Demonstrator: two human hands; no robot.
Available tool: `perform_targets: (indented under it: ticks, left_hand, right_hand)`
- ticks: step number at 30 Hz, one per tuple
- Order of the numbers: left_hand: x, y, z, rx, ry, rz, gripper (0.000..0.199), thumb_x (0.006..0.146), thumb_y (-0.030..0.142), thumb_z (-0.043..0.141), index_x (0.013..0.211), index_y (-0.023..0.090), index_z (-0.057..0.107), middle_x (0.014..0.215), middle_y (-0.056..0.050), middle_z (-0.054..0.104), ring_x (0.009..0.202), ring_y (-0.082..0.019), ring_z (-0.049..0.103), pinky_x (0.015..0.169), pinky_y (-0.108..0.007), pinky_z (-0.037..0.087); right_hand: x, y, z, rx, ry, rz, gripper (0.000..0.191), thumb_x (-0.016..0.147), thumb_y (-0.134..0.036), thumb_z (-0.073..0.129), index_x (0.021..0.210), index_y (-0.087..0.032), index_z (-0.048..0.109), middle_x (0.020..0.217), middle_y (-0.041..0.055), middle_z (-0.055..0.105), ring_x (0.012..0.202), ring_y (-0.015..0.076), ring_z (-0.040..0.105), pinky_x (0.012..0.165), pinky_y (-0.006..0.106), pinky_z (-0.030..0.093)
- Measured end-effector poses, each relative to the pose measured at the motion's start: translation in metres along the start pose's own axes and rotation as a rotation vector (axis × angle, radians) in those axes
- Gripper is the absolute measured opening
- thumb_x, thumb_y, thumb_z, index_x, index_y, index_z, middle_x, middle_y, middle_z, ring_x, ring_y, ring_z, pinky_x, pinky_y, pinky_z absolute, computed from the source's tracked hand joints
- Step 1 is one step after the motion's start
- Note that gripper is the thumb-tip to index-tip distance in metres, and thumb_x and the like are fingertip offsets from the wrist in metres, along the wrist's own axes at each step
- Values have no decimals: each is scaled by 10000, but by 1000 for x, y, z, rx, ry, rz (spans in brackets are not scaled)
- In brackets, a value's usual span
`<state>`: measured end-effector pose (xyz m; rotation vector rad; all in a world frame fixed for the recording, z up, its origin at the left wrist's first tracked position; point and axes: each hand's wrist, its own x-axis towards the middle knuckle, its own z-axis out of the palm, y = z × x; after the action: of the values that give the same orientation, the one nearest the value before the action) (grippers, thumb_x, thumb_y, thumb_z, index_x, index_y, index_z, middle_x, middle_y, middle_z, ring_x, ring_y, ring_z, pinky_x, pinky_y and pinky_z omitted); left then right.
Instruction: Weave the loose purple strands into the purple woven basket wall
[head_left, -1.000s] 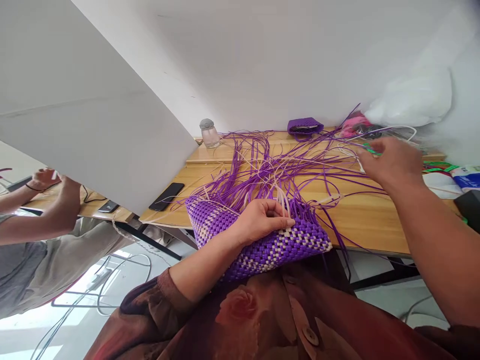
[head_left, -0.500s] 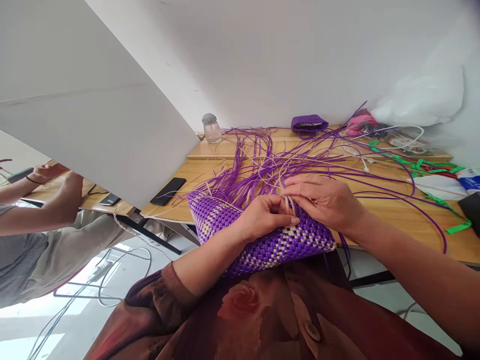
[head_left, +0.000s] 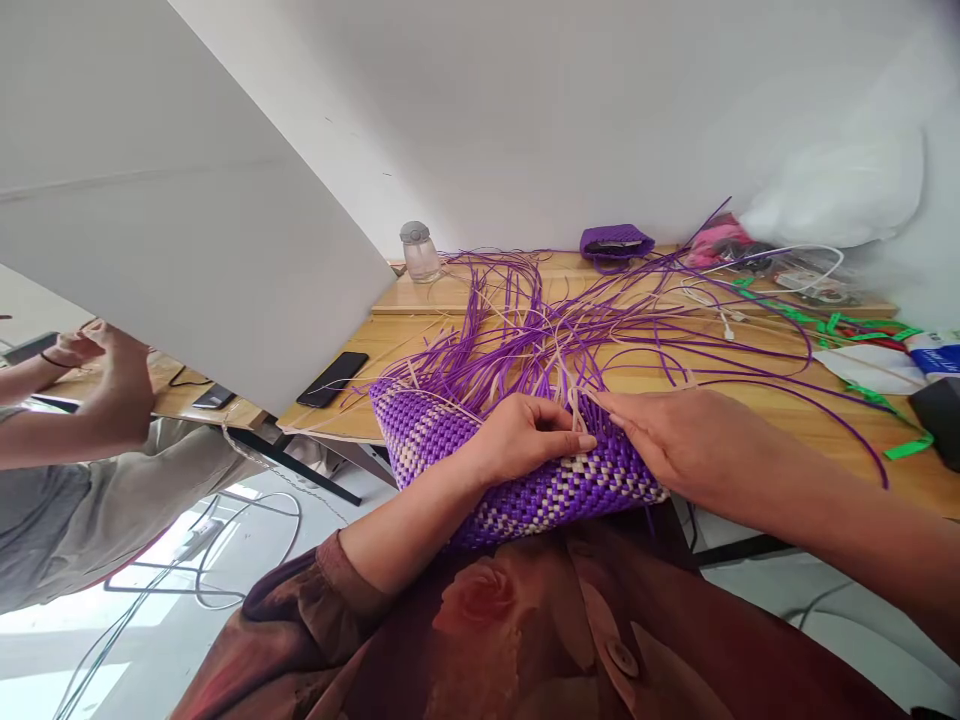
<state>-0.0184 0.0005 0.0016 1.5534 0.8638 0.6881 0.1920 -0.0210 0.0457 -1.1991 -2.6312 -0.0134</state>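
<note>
A purple and cream woven basket (head_left: 517, 505) lies tilted in the lap against the desk edge. Loose purple strips (head_left: 510, 345) fan out from its rim over the desk, with some cream ones among them. My left hand (head_left: 529, 440) grips the rim, thumb on the outer wall and the other fingers partly hidden inside. Cream strips (head_left: 576, 405) stand up in a bend just beyond its fingertips. Close to the right of them, my right hand (head_left: 675, 430) has its fingers pressed together at a cream strip; its fingertips are partly hidden.
A phone (head_left: 334, 380) lies at the desk's left edge. Behind are a bottle (head_left: 420, 252) and a small purple woven pouch (head_left: 616, 243). Green ribbon (head_left: 907, 445), a white cable (head_left: 727, 325) and plastic bags (head_left: 840, 190) are on the right. Another person's arm (head_left: 105, 400) shows at far left.
My right hand has moved slightly right and down, away from my left fingers, and its fingers now lie straighter. My left hand keeps its grip on the basket rim.
</note>
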Motion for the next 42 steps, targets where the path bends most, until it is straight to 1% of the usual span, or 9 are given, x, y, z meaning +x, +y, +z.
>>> perform_targets:
  ticks: [5,10,20,22,25,29,33,37,42]
  left_hand:
    - [-3,2,3,-37,69,-9,360,712,465,789,717,122,681,681,-7,629,623,-105,513,631,-252,395]
    - [-5,2,3,-69,87,-35,390,710,484,784,687,117,652,602,24,543,553,-74,405,564,-244,303]
    - [-5,1,10,-107,131,-22,354,657,410,837,664,128,624,619,18,568,562,-78,451,567,-242,335]
    - [-5,0,11,-103,136,-23,338,658,394,838,685,127,632,630,15,583,563,-78,464,563,-237,342]
    - [-6,1,12,-154,123,-32,341,636,380,854,690,124,635,646,2,620,577,-86,510,573,-235,368]
    - [-7,1,11,-171,119,-16,341,631,374,860,689,121,640,647,4,625,576,-81,512,578,-232,368]
    - [-6,-1,8,-164,167,-60,349,614,384,870,700,118,661,645,0,636,565,-82,518,571,-233,373]
    - [-5,-1,7,-140,169,-76,355,603,390,877,668,125,650,622,-3,640,545,-86,519,546,-233,369]
    - [-8,0,10,-59,111,-12,303,676,380,836,744,129,679,646,16,618,564,-80,493,557,-231,353]
  right_hand:
    - [-4,-13,-20,143,-110,142,393,958,-234,420,1288,-204,632,849,79,752,685,214,704,594,297,492]
    - [-7,-30,-12,867,-463,477,661,995,-229,360,1614,-234,129,741,11,726,526,160,702,413,206,487]
    - [-10,-41,7,1135,-387,414,831,977,-133,342,1583,-273,-209,744,-9,737,552,158,729,397,186,528]
    - [-9,-36,0,986,-391,355,796,994,-184,359,1602,-268,-148,747,-14,738,516,146,706,397,202,513]
    - [3,-19,-9,550,-169,188,589,991,-244,403,1576,-239,328,735,4,734,550,142,682,503,245,519]
    - [26,12,-6,135,64,-56,323,929,-205,486,1103,-227,757,878,52,742,767,196,677,684,318,490]
    - [26,30,-9,0,67,-219,295,943,-218,482,780,-191,726,811,76,658,776,218,597,696,342,436]
    - [12,17,-31,47,-25,-405,315,956,-200,466,687,-220,629,761,38,634,727,190,545,677,328,399]
    - [32,-7,-33,178,-17,-303,253,931,-221,496,783,-214,701,811,43,675,728,179,582,668,316,409]
